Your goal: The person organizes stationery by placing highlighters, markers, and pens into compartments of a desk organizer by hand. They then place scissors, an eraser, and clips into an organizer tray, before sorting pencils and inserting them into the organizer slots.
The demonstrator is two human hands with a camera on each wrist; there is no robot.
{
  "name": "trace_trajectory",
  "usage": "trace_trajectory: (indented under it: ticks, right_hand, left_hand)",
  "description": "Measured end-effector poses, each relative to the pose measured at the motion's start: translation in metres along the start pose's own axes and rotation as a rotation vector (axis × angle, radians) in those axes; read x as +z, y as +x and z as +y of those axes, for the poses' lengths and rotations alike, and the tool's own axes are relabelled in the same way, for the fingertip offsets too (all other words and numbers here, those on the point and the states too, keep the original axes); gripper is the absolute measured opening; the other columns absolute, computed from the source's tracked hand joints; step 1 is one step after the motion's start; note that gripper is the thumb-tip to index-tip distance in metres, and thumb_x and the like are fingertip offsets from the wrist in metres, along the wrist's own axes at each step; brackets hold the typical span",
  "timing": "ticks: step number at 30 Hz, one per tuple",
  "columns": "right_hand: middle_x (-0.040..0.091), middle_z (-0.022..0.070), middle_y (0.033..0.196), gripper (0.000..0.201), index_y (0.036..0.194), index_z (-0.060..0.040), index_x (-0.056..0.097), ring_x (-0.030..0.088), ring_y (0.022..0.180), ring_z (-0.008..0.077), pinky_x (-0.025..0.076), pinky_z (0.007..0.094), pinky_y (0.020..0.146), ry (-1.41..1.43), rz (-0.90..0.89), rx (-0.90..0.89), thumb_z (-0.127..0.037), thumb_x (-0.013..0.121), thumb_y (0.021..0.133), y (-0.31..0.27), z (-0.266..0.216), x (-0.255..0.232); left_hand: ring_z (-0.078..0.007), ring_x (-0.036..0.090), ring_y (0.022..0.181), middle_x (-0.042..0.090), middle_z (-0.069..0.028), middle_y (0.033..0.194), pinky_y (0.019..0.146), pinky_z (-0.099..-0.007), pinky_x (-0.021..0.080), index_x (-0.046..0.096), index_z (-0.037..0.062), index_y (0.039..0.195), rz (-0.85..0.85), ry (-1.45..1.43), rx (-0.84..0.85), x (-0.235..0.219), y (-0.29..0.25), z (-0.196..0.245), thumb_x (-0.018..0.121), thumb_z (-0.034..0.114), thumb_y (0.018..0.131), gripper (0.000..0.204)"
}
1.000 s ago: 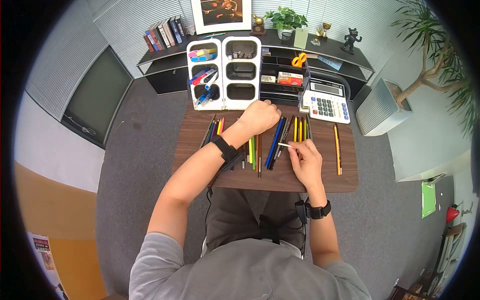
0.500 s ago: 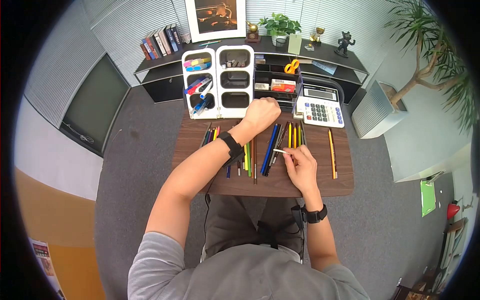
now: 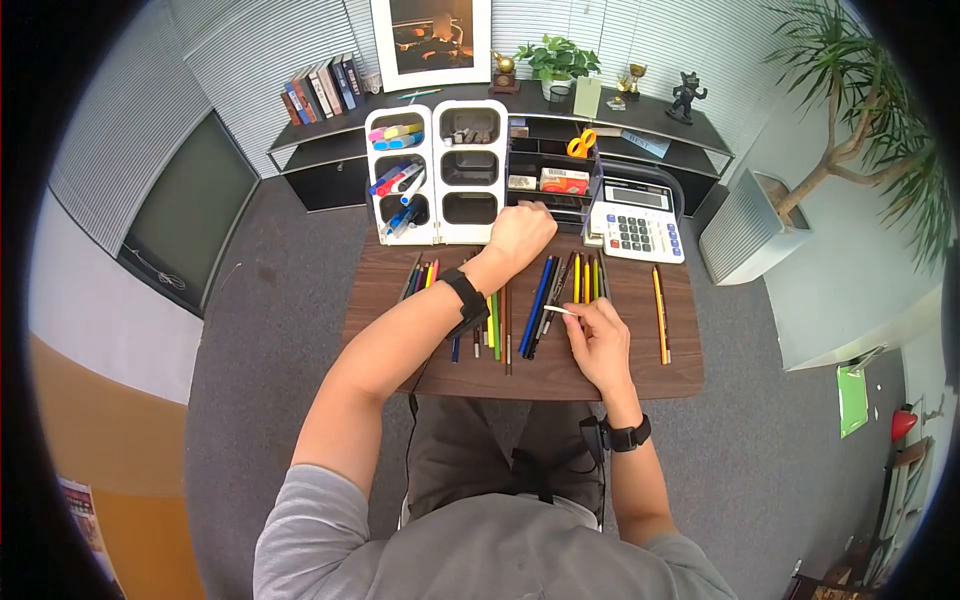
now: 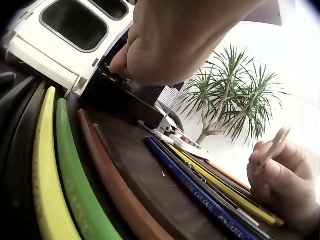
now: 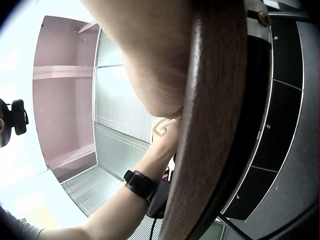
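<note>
My left hand (image 3: 520, 232) reaches into the low front of the black desk organizer (image 3: 550, 163). In the left wrist view its curled fingertips dip into a dark compartment, and I cannot tell whether they hold anything. Over the right part of the table, my right hand (image 3: 600, 345) pinches a thin cream-white piece (image 4: 273, 146) between thumb and fingers. Its end looks curved like a hook in the right wrist view. Below that hand lie blue pencils (image 3: 537, 305) and yellow pencils (image 3: 587, 278). Under the left forearm is a row with a green pencil (image 4: 75, 165) and a brown one (image 4: 115, 180).
A white two-part case (image 3: 437, 190) with pens and markers stands left of the organizer. Orange scissors (image 3: 581, 143) and a red-and-white box (image 3: 564, 181) sit in the organizer. To its right leans a calculator (image 3: 635, 228). A yellow pencil (image 3: 660, 310) lies near the table's right side.
The head view has tipped, so the table sits a little lower in it. Both hands stay about where they were, with the cream-white piece still pinched in my right hand.
</note>
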State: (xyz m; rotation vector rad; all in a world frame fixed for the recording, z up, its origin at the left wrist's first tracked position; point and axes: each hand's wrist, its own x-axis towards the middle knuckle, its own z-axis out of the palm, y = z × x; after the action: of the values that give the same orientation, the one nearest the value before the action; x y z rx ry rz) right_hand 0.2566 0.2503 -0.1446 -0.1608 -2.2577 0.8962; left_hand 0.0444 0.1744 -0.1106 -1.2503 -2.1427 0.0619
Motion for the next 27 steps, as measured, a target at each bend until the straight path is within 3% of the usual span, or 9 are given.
trace_trajectory:
  ticks: [8, 10, 14, 16, 20, 24, 26, 27]
  right_hand:
    - [0.057, 0.0078, 0.077, 0.009, 0.095, -0.0071, 0.072, 0.060, 0.062, 0.0244, 0.047, 0.0345, 0.057, 0.010, 0.002, 0.019, -0.009, 0.072, 0.086, 0.000, 0.002, 0.001]
    - [0.058, 0.0077, 0.078, 0.010, 0.096, -0.0070, 0.072, 0.060, 0.062, 0.0245, 0.047, 0.0348, 0.057, 0.017, -0.013, 0.045, -0.009, 0.072, 0.087, -0.001, 0.001, 0.000]
    - [0.057, 0.0079, 0.076, 0.010, 0.096, -0.0063, 0.073, 0.060, 0.063, 0.0247, 0.048, 0.0349, 0.058, 0.052, -0.021, 0.053, -0.009, 0.071, 0.086, 0.003, -0.002, -0.003]
    - [0.058, 0.0082, 0.075, 0.009, 0.095, -0.0060, 0.073, 0.060, 0.064, 0.0252, 0.048, 0.0355, 0.059, -0.041, 0.016, -0.068, -0.008, 0.070, 0.086, 0.010, -0.008, -0.011]
    - [0.065, 0.0114, 0.079, 0.010, 0.094, -0.0079, 0.074, 0.065, 0.070, 0.0340, 0.051, 0.0423, 0.061, -0.316, -0.009, -0.072, -0.013, 0.067, 0.088, 0.051, -0.023, -0.020]
    - [0.070, 0.0166, 0.081, 0.013, 0.090, -0.0067, 0.070, 0.069, 0.073, 0.0381, 0.054, 0.0451, 0.063, -0.450, 0.045, -0.139, -0.016, 0.061, 0.091, 0.103, -0.012, 0.003]
    - [0.069, 0.0216, 0.075, 0.013, 0.084, -0.0045, 0.066, 0.069, 0.069, 0.0405, 0.055, 0.0478, 0.062, -0.708, -0.131, -0.043, -0.013, 0.058, 0.090, 0.121, 0.000, 0.017]
    - [0.067, 0.0248, 0.071, 0.013, 0.080, -0.0037, 0.063, 0.070, 0.067, 0.0421, 0.056, 0.0497, 0.061, -0.718, -0.136, -0.062, -0.010, 0.055, 0.088, 0.127, 0.006, 0.024]
  left_hand:
    - [-0.0255, 0.073, 0.066, 0.070, -0.0104, 0.073, 0.053, -0.0345, 0.057, 0.067, 0.0031, 0.080, -0.041, -0.138, -0.033, -0.049, -0.022, -0.012, 0.064, 0.006, 0.079, 0.004]
    - [-0.0291, 0.072, 0.068, 0.069, -0.0124, 0.072, 0.056, -0.0374, 0.057, 0.067, 0.0045, 0.080, -0.140, -0.211, -0.073, -0.071, -0.039, -0.020, 0.066, 0.006, 0.077, 0.004]
    - [-0.0312, 0.069, 0.066, 0.068, -0.0127, 0.071, 0.057, -0.0409, 0.055, 0.068, 0.0055, 0.080, -0.123, -0.371, -0.216, -0.096, -0.083, -0.027, 0.068, 0.017, 0.086, 0.013]
    - [-0.0314, 0.069, 0.067, 0.068, -0.0122, 0.072, 0.059, -0.0415, 0.054, 0.069, 0.0063, 0.082, -0.124, -0.425, -0.249, -0.102, -0.109, -0.024, 0.068, 0.020, 0.087, 0.015]
    - [-0.0323, 0.068, 0.068, 0.069, -0.0117, 0.075, 0.061, -0.0425, 0.053, 0.072, 0.0079, 0.086, -0.147, -0.555, -0.312, -0.096, -0.137, -0.021, 0.068, 0.023, 0.089, 0.016]
    - [-0.0302, 0.067, 0.065, 0.068, -0.0099, 0.070, 0.059, -0.0404, 0.052, 0.074, 0.0076, 0.086, -0.018, -0.645, -0.391, -0.092, -0.152, -0.016, 0.069, 0.023, 0.089, 0.016]
    - [-0.0277, 0.066, 0.061, 0.067, -0.0087, 0.069, 0.057, -0.0386, 0.051, 0.074, 0.0074, 0.086, 0.048, -0.663, -0.425, -0.097, -0.162, -0.016, 0.071, 0.022, 0.088, 0.015]
    - [-0.0252, 0.064, 0.058, 0.066, -0.0076, 0.067, 0.054, -0.0367, 0.050, 0.074, 0.0072, 0.086, 0.107, -0.677, -0.459, -0.099, -0.167, -0.016, 0.072, 0.021, 0.088, 0.015]
